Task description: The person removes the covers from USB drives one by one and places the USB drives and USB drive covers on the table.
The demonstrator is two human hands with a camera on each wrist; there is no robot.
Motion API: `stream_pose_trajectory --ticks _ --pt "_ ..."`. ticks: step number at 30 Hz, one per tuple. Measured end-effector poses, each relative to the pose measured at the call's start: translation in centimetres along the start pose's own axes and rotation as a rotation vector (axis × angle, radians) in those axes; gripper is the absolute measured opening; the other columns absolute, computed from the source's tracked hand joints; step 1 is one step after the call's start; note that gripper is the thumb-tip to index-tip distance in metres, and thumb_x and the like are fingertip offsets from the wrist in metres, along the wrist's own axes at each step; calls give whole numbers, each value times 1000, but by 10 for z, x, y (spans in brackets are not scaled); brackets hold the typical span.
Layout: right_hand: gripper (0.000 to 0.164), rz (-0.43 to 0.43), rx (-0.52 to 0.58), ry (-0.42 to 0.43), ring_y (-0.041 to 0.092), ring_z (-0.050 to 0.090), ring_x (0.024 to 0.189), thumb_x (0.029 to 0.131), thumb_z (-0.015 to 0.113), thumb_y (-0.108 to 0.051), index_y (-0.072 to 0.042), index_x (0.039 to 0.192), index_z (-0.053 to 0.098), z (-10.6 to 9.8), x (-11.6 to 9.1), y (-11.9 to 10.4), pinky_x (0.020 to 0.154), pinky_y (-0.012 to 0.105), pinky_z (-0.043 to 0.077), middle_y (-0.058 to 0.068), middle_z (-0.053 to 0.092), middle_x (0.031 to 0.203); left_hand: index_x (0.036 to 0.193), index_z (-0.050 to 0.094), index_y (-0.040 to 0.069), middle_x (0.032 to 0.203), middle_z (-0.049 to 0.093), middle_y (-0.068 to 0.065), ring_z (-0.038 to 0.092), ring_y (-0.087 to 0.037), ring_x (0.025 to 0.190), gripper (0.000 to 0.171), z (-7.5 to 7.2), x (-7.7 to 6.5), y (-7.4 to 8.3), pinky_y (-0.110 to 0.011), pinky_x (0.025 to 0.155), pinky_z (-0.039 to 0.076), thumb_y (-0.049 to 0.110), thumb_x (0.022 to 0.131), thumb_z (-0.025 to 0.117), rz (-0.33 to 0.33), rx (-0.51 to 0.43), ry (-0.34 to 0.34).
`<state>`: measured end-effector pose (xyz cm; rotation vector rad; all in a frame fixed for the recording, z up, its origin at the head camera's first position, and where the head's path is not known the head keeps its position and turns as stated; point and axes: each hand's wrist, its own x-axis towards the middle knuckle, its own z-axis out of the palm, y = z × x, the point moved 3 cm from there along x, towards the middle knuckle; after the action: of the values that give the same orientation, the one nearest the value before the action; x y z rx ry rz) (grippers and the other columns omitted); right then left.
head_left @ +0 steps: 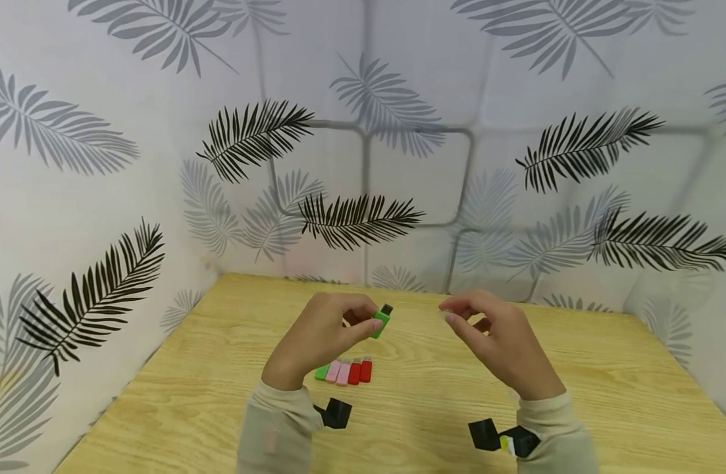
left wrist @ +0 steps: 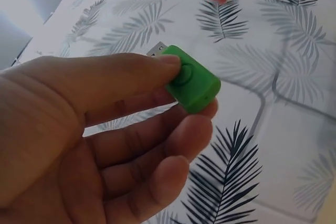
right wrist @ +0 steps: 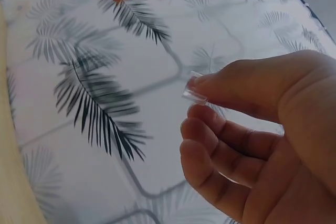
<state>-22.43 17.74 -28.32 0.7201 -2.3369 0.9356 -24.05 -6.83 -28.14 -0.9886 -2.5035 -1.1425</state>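
Observation:
My left hand (head_left: 315, 332) pinches a green USB stick (left wrist: 194, 80) between thumb and fingers, its metal plug bare and pointing up in the head view. Some way to the right, my right hand (head_left: 499, 336) holds a small clear plastic cap (right wrist: 195, 92) between thumb and forefinger. The two hands are raised above the table and apart. Below the left hand lies a row of USB sticks on the wood: a green one (head_left: 322, 372) partly hidden by the wrist, two pink ones (head_left: 343, 372) and two red ones (head_left: 366, 370).
The pale wooden table (head_left: 422, 408) spreads under both hands. White cloth with leaf prints (head_left: 410, 171) hangs behind it and at the sides. Each wrist carries a black camera mount (head_left: 337, 413).

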Motion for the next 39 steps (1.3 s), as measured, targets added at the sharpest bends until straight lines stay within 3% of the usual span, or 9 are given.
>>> stream_pose_trajectory --ticks 4,9,15,21,26,30,34,39 --pt "12 95 -48 -20 6 58 79 94 65 -18 -17 104 70 -11 -6 20 62 25 51 -8 63 92 88 72 16 76 64 11 58 -6 72 3 -8 -4 -12 -27 69 49 18 90 70 -54 68 48" --pt "19 223 -47 -66 13 62 75 96 62 -23 -11 109 69 -22 -14 42 64 26 53 0 66 93 84 73 15 73 61 10 54 -9 70 4 -17 -11 -33 -30 68 46 18 87 72 -205 183 92" --pt "30 339 -23 -92 17 65 73 97 60 -27 -5 117 63 -35 -24 64 62 26 52 7 65 92 87 73 12 77 63 6 56 -11 72 5 -17 -15 -57 -32 68 48 16 87 72 -339 234 37" --pt "31 436 16 -128 13 65 75 97 60 -26 0 113 62 -42 -36 92 67 26 53 13 66 99 89 73 11 82 66 3 58 -13 73 4 -18 -23 -79 -34 68 50 14 87 71 -462 237 2" --pt "30 552 75 -216 16 65 76 97 60 -22 5 112 61 -35 -48 120 68 28 55 13 67 97 91 72 11 81 65 0 58 -14 69 5 -18 -28 -90 -33 64 49 13 86 72 -506 248 -11" --pt "30 643 67 -272 22 67 77 96 60 -20 6 112 60 -29 -55 135 71 38 55 12 67 95 90 71 12 81 65 0 58 -14 68 6 -16 -29 -93 -33 62 49 13 85 73 -525 237 -19" --pt "31 710 22 -270 25 68 76 95 60 -21 7 110 61 -28 -59 143 70 42 54 17 67 97 89 71 13 80 65 0 58 -15 68 5 -12 -28 -96 -34 62 48 13 84 73 -537 229 -23" --pt "30 799 -20 -246 21 67 72 94 60 -20 7 107 62 -25 -68 155 66 40 54 18 67 94 89 71 12 81 65 0 58 -15 68 6 -4 -28 -104 -33 61 48 14 84 74 -561 235 -51"
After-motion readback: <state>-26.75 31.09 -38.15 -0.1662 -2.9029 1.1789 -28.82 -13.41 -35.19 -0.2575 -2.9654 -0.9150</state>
